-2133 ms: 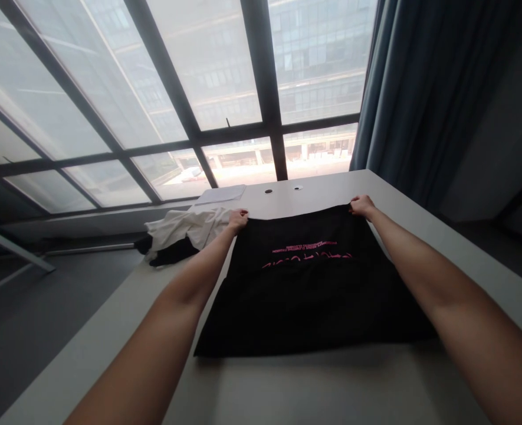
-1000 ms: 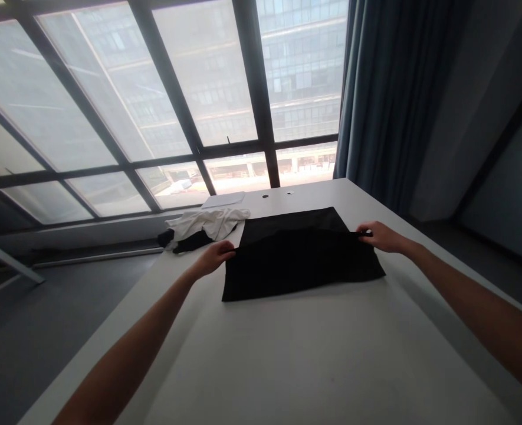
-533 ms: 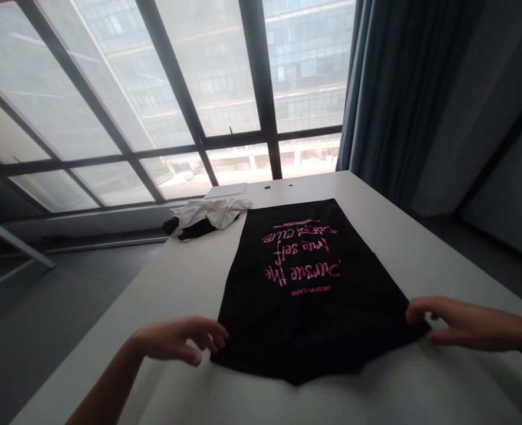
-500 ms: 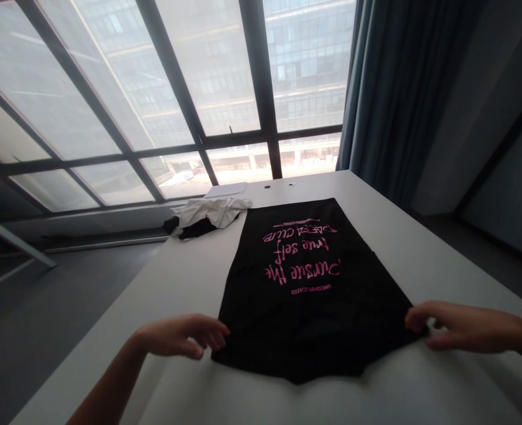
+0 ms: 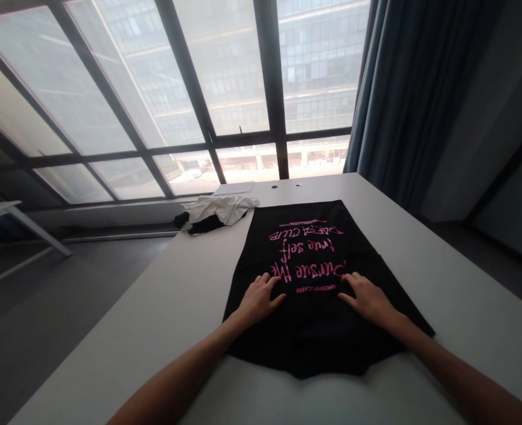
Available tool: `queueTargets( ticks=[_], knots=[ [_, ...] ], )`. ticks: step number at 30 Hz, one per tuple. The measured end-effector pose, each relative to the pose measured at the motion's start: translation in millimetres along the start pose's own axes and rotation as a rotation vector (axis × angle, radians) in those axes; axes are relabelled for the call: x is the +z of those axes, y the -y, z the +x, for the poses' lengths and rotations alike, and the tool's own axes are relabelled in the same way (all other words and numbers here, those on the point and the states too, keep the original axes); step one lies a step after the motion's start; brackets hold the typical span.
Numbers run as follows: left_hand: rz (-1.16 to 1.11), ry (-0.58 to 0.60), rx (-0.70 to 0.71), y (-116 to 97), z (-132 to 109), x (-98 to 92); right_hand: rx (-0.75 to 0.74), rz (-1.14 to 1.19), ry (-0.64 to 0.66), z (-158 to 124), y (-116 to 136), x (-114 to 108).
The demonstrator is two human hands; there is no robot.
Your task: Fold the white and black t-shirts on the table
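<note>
A black T-shirt [image 5: 314, 330] with pink lettering lies spread on the white table, its print upside down to me. No sleeves show; they may be tucked beneath. My left hand [image 5: 261, 298] rests on the left part of the cloth, just below the large pink words, fingers apart. On the right side of the print lies my right hand [image 5: 369, 301], also with thumb and fingers spread. Neither hand grips the fabric. Both forearms reach in across the shirt's near edge, which is wavy.
White and black clothes [image 5: 219, 209] lie heaped at the table's [image 5: 190, 289] far left, in front of a flat white sheet [image 5: 234, 188]. Beyond are windows and a blue curtain [image 5: 388, 94]. Another white table [image 5: 4, 209] stands at the left.
Both hands have left the shirt's near corners and moved inward and forward onto its middle. The view has shifted slightly left. The shirt lies about as before.
</note>
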State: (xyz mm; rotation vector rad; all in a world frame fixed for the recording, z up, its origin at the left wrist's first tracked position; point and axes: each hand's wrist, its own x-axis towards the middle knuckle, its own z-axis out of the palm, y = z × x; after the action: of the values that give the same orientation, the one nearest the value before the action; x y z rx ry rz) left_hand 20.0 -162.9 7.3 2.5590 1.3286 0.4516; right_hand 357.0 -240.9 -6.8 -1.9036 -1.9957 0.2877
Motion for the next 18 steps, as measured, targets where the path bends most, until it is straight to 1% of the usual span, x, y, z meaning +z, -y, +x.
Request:
queueTargets(
  ticks=[2,4,6,9,10,12,14,16,18],
  knots=[
    [-0.08,0.012,0.018,4.2,-0.3,-1.9,0.002,0.058,0.002,1.3,-3.2,-0.2],
    [-0.227,-0.009,-0.011,13.1,2.1,-11.8,0.018,0.166,-0.034,3.3,-7.0,-8.3],
    [-0.392,-0.079,-0.109,26.7,3.5,-29.6,0.062,0.276,-0.122,4.6,-13.3,-25.5],
    [-0.623,-0.265,-0.288,55.4,-6.5,-66.8,0.194,0.396,-0.309,-1.3,-34.4,-65.6],
    [-0.703,-0.338,-0.335,66.8,-14.5,-79.6,0.243,0.434,-0.38,-6.6,-46.0,-79.9],
    [-0.824,-0.471,-0.411,92.1,-36.5,-101.5,0.356,0.484,-0.537,-21.9,-77.0,-104.1],
    [-0.847,-0.554,-0.472,119.8,-63.1,-115.4,0.444,0.502,-0.642,-41.6,-116.5,-117.4],
    [-0.74,-0.548,-0.557,148.5,-88.5,-120.6,0.55,0.396,-0.722,-62.0,-158.5,-118.7],
    [-0.455,-0.522,-0.702,174.6,-106.8,-119.3,0.639,0.241,-0.696,-79.0,-193.4,-111.8]
  ],
)
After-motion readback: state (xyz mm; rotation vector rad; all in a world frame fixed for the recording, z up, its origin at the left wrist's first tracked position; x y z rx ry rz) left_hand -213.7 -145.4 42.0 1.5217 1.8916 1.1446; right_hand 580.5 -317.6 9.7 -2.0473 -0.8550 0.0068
